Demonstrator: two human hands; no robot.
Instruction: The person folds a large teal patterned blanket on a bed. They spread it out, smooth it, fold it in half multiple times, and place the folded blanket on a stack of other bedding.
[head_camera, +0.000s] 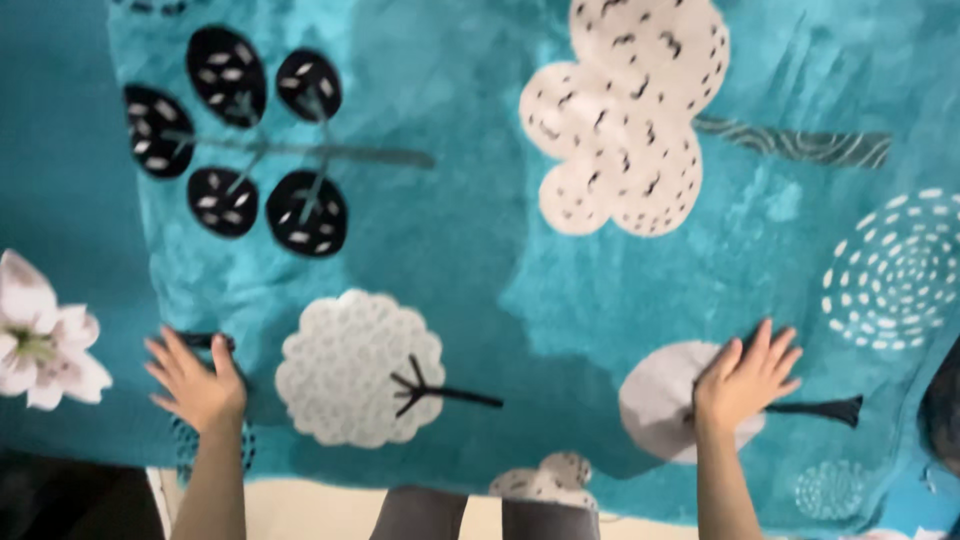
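A turquoise blanket (470, 250) printed with black leaves, cream clouds and grey round trees lies spread flat in front of me. My left hand (195, 380) rests palm down on its near left edge, fingers spread. Over a grey round tree print at the near right, my right hand (745, 375) lies flat on the blanket with fingers apart. Neither hand holds anything.
Beneath the blanket lies a darker teal sheet (55, 180) with a white and pink flower print (40, 345) at the left. My grey trouser legs (490, 515) and a strip of pale floor (320, 510) show at the bottom edge.
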